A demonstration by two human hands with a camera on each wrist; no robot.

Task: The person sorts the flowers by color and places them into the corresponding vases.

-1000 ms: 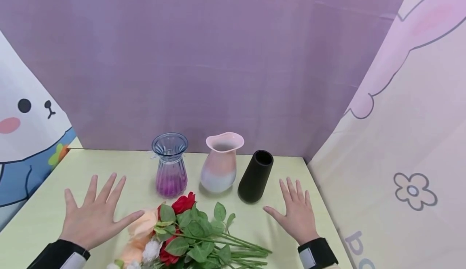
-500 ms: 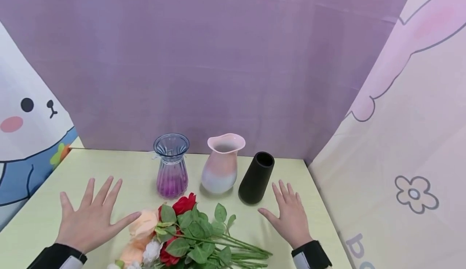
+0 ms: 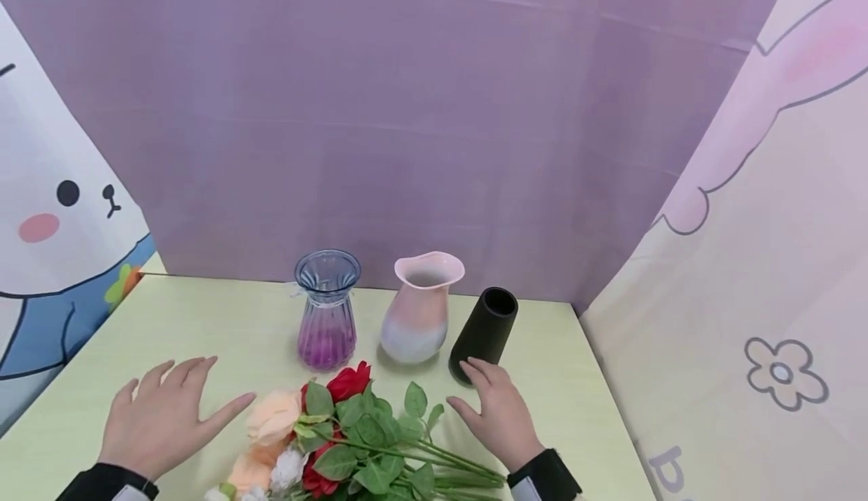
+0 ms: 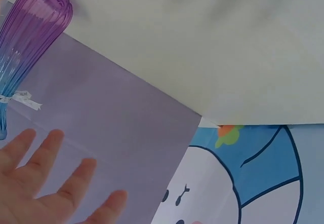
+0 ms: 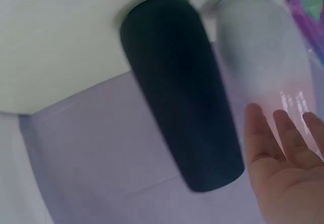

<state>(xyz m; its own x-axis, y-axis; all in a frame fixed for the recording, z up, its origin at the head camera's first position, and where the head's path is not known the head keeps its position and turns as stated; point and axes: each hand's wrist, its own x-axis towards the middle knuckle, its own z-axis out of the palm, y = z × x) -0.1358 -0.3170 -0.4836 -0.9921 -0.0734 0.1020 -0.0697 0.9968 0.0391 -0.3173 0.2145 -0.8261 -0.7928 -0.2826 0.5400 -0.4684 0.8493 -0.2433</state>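
Observation:
A bunch of flowers (image 3: 366, 429) lies at the front of the table, with red, peach and white blooms to the left and green stems to the right. My left hand (image 3: 163, 418) hovers left of the peach blooms, fingers spread and slightly bent, holding nothing. Above the right side of the table, near the stems, my right hand (image 3: 498, 414) has loosely bent fingers and nothing in them. Its fingertips overlap the base of a black vase (image 3: 483, 339) in the head view; the right wrist view shows them apart from the black vase (image 5: 182, 97).
A blue-purple glass vase (image 3: 328, 320) and a pink-white vase (image 3: 417, 316) stand left of the black one, near the back of the pale table (image 3: 224, 313). Behind hangs a purple cloth (image 3: 407, 124). Printed cartoon panels flank both sides.
My right hand has moved left, towards the stems, and its fingers have bent. The left hand has lowered slightly and its fingers bend more. The head view has shifted a little.

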